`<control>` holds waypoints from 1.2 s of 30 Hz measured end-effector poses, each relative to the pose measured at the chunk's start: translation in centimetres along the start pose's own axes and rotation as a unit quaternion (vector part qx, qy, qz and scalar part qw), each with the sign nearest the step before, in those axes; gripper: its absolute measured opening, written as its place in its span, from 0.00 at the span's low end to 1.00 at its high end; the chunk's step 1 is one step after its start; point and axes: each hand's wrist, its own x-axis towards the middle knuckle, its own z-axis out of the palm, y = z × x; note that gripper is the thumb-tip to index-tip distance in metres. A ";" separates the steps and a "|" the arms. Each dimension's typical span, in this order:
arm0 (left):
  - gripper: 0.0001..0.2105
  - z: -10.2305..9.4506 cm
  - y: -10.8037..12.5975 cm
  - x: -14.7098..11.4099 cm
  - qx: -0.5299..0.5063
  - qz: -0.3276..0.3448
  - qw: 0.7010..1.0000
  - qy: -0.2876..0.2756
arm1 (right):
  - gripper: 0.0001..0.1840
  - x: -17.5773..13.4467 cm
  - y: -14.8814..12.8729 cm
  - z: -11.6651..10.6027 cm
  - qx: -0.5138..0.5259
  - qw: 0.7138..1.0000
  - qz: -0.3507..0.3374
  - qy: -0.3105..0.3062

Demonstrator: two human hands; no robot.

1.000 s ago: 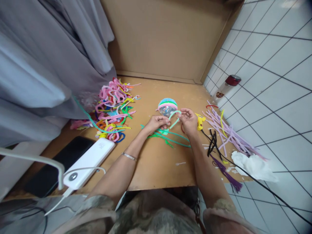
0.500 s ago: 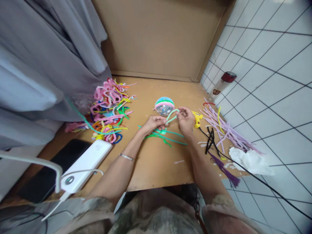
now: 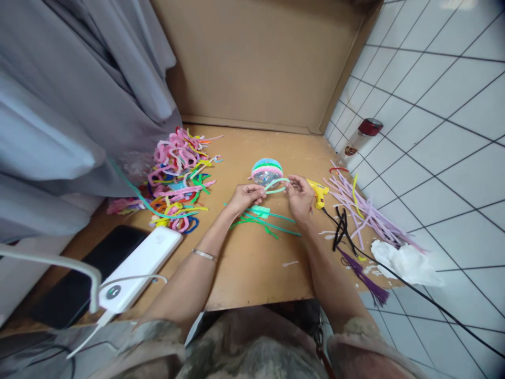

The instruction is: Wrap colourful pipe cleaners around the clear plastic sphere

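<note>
Between my two hands a pale green pipe cleaner (image 3: 277,182) is bent into a narrow loop. My left hand (image 3: 248,197) pinches its left end, and my right hand (image 3: 299,196) grips the right end. Just beyond the loop sits a clear ball (image 3: 267,171) wrapped on top with blue, green and pink pipe cleaner rows; its lower part is see-through with bits inside. Below my hands lie green pipe cleaners (image 3: 272,230) and a small light green piece (image 3: 260,211) on the table.
A yellow glue gun (image 3: 319,193) lies right of my right hand, its black cord running off right. Lilac pipe cleaners (image 3: 369,216), black strips (image 3: 340,229), a purple tassel (image 3: 365,276) and white tissue (image 3: 402,260) lie nearby. At left are a colourful pipe cleaner heap (image 3: 177,152) and a white power bank (image 3: 142,268).
The loop between my hands has turned flatter and more level. My left hand has shifted slightly up and to the left, uncovering more of the light green piece below.
</note>
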 end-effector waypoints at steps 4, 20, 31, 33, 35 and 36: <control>0.19 -0.4 -0.2 0.5 -0.003 0.046 0.998 0.052 | 0.15 -0.1 0.0 0.0 -0.015 1.000 0.001 -0.027; 0.05 -0.8 -2.0 1.5 0.126 0.181 0.962 0.158 | 0.02 0.3 2.8 0.2 -0.130 0.978 -0.164 -0.028; 0.05 -0.8 -2.2 1.6 0.127 0.180 0.963 0.153 | 0.04 0.4 3.4 0.2 -0.111 0.984 -0.135 -0.037; 0.05 -0.8 -2.2 1.7 0.129 0.174 0.965 0.151 | 0.04 0.4 3.4 0.3 -0.111 0.984 -0.134 -0.036; 0.05 -0.9 -2.3 1.7 0.137 0.169 0.964 0.153 | 0.04 0.4 3.4 0.3 -0.108 0.984 -0.136 -0.036; 0.05 -0.9 -2.3 1.8 0.146 0.170 0.962 0.156 | 0.04 0.4 3.5 0.3 -0.108 0.984 -0.136 -0.037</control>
